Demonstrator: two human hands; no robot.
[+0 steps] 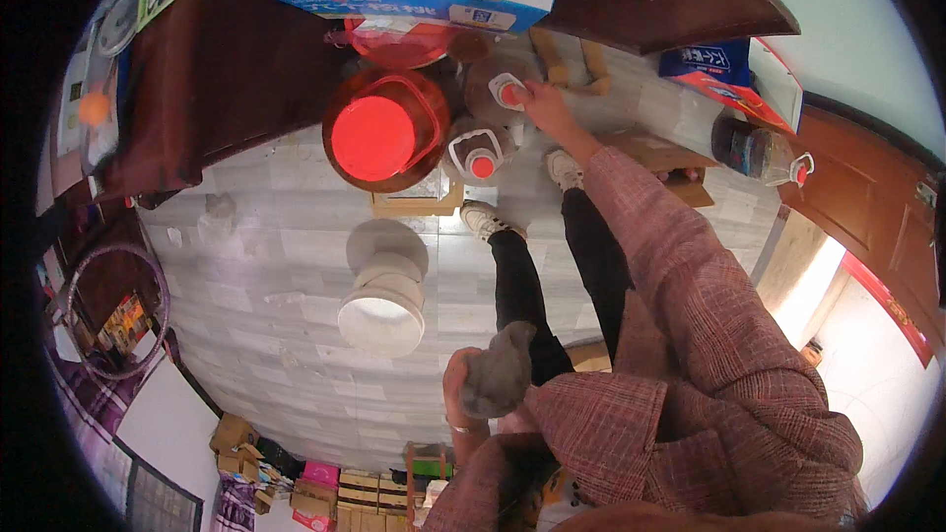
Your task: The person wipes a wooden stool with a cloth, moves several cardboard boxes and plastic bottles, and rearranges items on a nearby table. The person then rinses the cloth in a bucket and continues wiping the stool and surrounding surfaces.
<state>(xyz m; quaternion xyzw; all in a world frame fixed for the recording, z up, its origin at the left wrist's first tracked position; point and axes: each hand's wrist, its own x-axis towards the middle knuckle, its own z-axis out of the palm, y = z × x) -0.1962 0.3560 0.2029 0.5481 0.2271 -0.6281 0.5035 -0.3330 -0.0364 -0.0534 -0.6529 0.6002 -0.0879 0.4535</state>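
Observation:
My right hand point(545, 107) reaches forward to a clear plastic jug point(484, 100), its fingers closed at the red cap by the white handle. Close to my body, my left hand point(460, 384) holds a bunched grey cloth point(502, 371). A second clear jug point(480, 151) with a red cap and white handle stands just nearer to my feet. Left of both jugs is a brown bucket point(436, 162) with a bright red lid point(373, 137). The lower parts of the jugs are hard to make out.
A dark red table point(259, 81) bears a printed carton point(414, 0). Between my feet and the right wall lie an open cardboard box point(658, 151) and another large bottle point(761, 155). A white round container point(380, 325) stands on the floor point(295, 369) to my left.

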